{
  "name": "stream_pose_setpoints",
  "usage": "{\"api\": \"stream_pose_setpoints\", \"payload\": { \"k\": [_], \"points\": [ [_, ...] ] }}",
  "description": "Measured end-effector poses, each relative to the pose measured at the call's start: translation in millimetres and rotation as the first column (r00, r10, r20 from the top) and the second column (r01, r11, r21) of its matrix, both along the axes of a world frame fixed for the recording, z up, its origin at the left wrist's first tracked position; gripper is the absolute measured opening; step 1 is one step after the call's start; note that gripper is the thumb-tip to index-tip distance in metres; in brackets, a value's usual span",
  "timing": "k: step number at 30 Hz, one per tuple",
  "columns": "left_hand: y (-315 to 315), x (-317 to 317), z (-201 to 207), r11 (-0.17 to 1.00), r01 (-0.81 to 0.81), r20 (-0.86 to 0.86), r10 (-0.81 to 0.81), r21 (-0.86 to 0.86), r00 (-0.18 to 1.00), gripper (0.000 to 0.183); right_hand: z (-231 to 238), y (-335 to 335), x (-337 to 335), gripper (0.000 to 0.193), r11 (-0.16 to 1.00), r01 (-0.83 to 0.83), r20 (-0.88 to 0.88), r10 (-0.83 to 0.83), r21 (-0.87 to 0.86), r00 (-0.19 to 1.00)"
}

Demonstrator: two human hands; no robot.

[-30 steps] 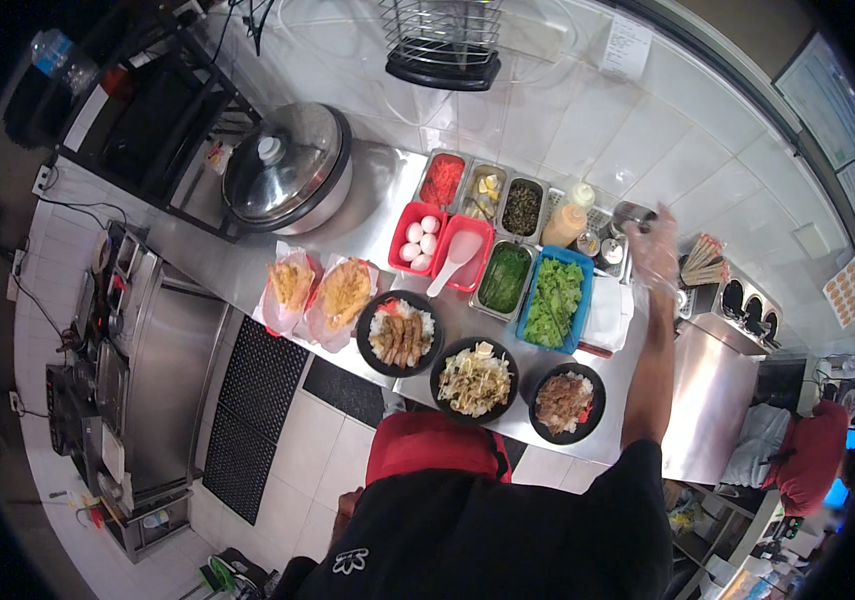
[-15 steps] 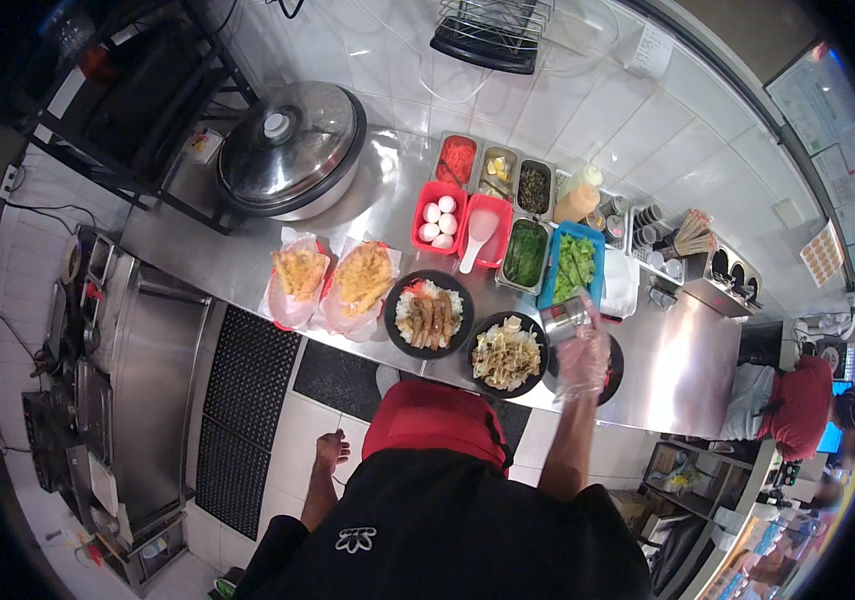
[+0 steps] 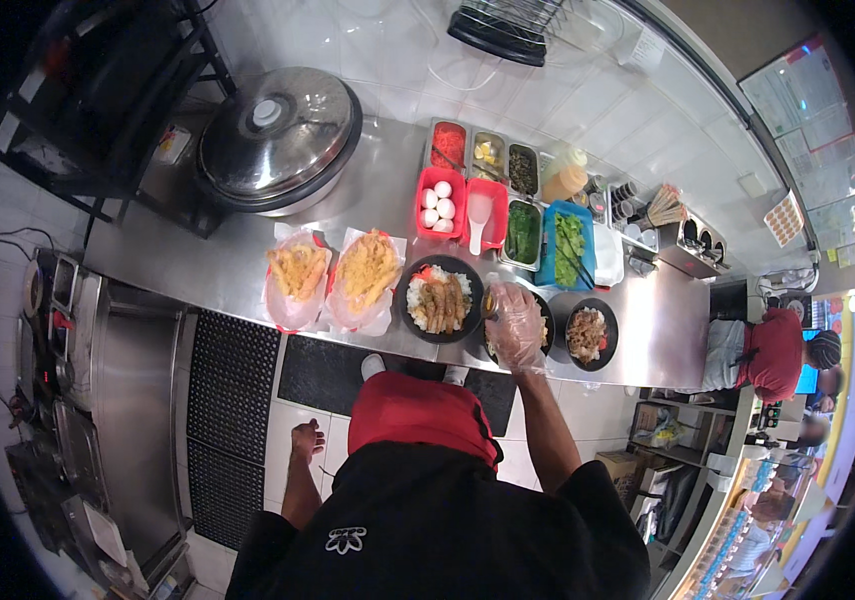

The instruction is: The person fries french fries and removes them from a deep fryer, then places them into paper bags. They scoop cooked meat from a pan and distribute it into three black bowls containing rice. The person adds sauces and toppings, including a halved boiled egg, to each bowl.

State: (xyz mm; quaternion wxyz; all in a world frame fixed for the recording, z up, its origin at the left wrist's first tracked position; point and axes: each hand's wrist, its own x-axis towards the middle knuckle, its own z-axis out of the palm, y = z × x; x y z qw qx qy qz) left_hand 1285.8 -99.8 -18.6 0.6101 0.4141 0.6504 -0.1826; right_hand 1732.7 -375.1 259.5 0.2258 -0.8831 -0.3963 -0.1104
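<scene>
My right hand (image 3: 516,330), in a clear plastic glove, is closed around a small metal shaker (image 3: 491,302) above the middle black bowl (image 3: 551,335). The hand hides most of that bowl and much of the shaker. Just left of it, another black bowl (image 3: 410,318) holds rice topped with strips of browned meat (image 3: 442,304). On the right, a third bowl (image 3: 591,335) contains rice and shredded meat. My bare left hand (image 3: 308,439) hangs by my side, away from the counter, its fingers loosely parted and holding nothing.
Two paper-lined trays of fried food (image 3: 296,271) (image 3: 366,272) lie left of the bowls. Behind stand eggs (image 3: 437,206), a rice paddle (image 3: 480,222), a blue tub of greens with tongs (image 3: 568,247) and sauce bottles (image 3: 565,182). A large lidded cooker (image 3: 278,140) occupies the back left. Another person (image 3: 774,348) stands far right.
My right hand has moved left with the shaker, from over the right bowl to over the middle one. The right bowl is now uncovered. The whole view has shifted slightly.
</scene>
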Motion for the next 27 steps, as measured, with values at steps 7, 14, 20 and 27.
{"api": "stream_pose_setpoints", "payload": {
  "k": [7, 14, 20, 27],
  "points": [
    [9.2, -11.2, -0.7, 0.997, -0.076, 0.011, 0.076, 0.021, 0.997, 0.03, -8.4, 16.6, 4.7, 0.071, 0.989, -0.122, 0.197, 0.135, -0.079, 0.971],
    [-5.9, -23.4, -2.3, 0.982, -0.16, 0.022, 0.163, -0.1, 0.986, 0.023, -4.6, 38.8, -4.9, 0.072, 0.989, -0.074, 0.132, 0.091, -0.127, 0.987],
    [-11.5, -26.8, -2.9, 0.978, -0.173, 0.034, 0.178, -0.113, 0.983, 0.025, -3.3, 65.4, -16.6, 0.076, 0.991, -0.129, 0.038, 0.13, -0.038, 0.991],
    [-8.0, -19.5, -5.9, 0.985, -0.161, -0.061, 0.157, -0.068, 0.986, 0.027, -3.2, 61.7, -16.4, 0.08, 0.951, 0.201, -0.421, -0.086, 0.236, 0.903]
  ]
}}
